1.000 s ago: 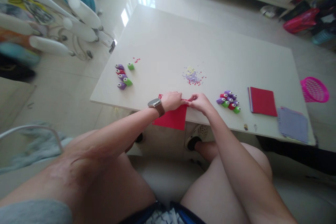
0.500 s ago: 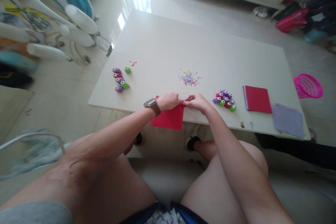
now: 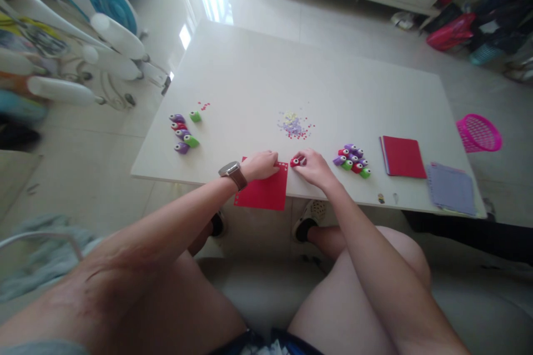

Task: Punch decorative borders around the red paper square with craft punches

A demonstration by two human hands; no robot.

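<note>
Head view: Red paper (image 3: pixel 263 195) overhung the table's (image 3: pixel 325 89) near edge, likely steadied by the left hand (image 3: pixel 259 166) laid across it, any pinch impossible to tell; the right hand (image 3: pixel 315 168) pinched a red punch (image 3: pixel 295 162) beside it. Small holes (image 3: pixel 283 166) dotted the sheet's borders.

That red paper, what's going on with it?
The person's left hand rests on the red paper, which is punched near some edges and overhangs the table. The right hand holds a small red punch beside the paper's far right corner. Tiny paper bits lie farther back, with other punches on either side.
</note>
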